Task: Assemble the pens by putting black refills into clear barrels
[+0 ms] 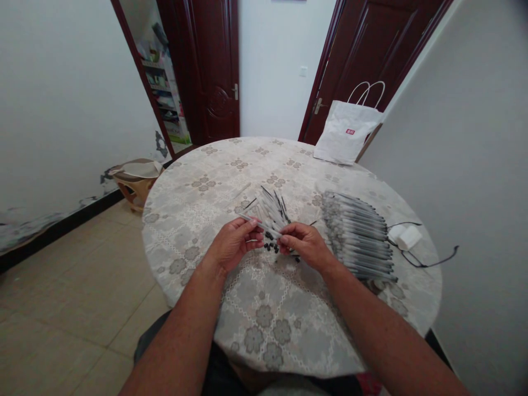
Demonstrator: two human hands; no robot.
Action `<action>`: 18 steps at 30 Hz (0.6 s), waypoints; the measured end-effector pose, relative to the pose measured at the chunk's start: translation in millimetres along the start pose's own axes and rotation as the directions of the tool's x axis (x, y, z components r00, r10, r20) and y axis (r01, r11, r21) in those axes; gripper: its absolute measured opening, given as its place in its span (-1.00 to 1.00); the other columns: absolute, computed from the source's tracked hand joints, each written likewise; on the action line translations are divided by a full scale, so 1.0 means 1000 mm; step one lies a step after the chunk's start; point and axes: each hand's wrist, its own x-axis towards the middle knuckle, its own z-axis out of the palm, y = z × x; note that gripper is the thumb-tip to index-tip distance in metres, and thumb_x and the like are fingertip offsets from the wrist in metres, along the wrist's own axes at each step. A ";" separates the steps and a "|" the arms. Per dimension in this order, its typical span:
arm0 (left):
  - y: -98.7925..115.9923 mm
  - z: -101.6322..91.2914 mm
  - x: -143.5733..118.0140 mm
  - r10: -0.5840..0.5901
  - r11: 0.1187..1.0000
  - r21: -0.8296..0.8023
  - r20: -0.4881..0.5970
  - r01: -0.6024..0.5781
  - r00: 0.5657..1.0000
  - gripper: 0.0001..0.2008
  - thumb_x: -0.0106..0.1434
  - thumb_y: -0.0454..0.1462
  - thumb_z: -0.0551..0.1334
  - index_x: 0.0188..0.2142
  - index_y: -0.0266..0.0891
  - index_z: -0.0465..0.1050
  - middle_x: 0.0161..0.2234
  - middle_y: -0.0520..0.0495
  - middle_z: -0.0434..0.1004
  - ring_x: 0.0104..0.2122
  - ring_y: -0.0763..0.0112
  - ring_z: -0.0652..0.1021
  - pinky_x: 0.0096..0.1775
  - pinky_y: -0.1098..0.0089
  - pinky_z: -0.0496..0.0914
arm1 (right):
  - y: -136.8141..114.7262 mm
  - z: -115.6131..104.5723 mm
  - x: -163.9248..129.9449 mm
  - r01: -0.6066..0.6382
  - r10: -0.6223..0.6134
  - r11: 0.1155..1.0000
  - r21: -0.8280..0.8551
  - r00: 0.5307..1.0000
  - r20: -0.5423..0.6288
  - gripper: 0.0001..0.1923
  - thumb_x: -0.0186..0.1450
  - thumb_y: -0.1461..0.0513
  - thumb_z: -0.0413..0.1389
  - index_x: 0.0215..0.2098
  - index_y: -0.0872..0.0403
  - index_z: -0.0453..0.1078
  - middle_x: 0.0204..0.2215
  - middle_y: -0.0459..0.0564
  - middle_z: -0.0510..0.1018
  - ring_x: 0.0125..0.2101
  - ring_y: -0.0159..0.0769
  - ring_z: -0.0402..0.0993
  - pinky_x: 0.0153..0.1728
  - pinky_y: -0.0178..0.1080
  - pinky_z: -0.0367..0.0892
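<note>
My left hand (236, 240) pinches a thin, clear pen barrel (267, 225) between thumb and forefinger, its other fingers curled loosely below. At the barrel's right end, my right hand (304, 243) closes thumb and fingertips on it; whether a smaller part is also in that pinch is hidden. Just beyond the hands lies a loose heap of clear barrels and dark, thin refills (272, 203). Several small black plugs (270, 246) are scattered on the cloth between and under my hands. To the right, pens with clear barrels (365, 236) are stacked side by side in a long pile.
The round table wears a patterned cloth (264, 316). Eyeglasses (424, 265) and crumpled white tissue (406, 236) lie right of the pen pile. A white paper bag (348, 132) stands at the far right edge. A wooden stool (136, 179) is on the floor at left.
</note>
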 end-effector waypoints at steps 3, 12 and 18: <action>-0.006 0.002 0.000 -0.051 0.998 0.025 0.087 0.049 0.995 -0.79 0.20 -0.26 0.42 -0.23 -0.34 0.51 -0.31 -0.17 0.61 -0.37 0.36 0.64 -0.36 0.37 0.60 | -0.002 0.000 -0.002 -0.041 0.041 0.999 -0.001 0.998 0.047 -0.69 0.12 0.06 0.39 -0.29 0.07 0.51 -0.49 -0.11 0.62 -0.53 -0.36 0.53 -0.45 -0.30 0.43; -0.007 0.007 0.001 -0.054 0.992 -0.114 0.033 0.057 0.998 -0.89 0.28 -0.32 0.33 -0.27 -0.32 0.43 -0.35 -0.19 0.64 -0.36 0.29 0.68 -0.35 0.37 0.60 | -0.001 -0.010 0.000 0.061 -0.047 0.923 -0.380 0.998 0.045 -0.79 0.33 0.10 0.21 -0.17 0.06 0.50 -0.44 -0.08 0.59 -0.48 -0.35 0.48 -0.43 -0.31 0.34; -0.007 0.002 0.006 -0.017 0.978 -0.207 -0.134 -0.011 0.991 -0.87 0.30 -0.33 0.31 -0.32 -0.28 0.36 -0.38 -0.16 0.62 -0.33 0.24 0.69 -0.33 0.32 0.60 | -0.007 -0.012 -0.002 0.326 -0.004 0.343 -0.881 0.938 0.346 -0.78 0.39 0.29 0.10 -0.08 0.04 0.56 -0.18 0.04 0.55 -0.19 -0.28 0.49 -0.17 -0.29 0.28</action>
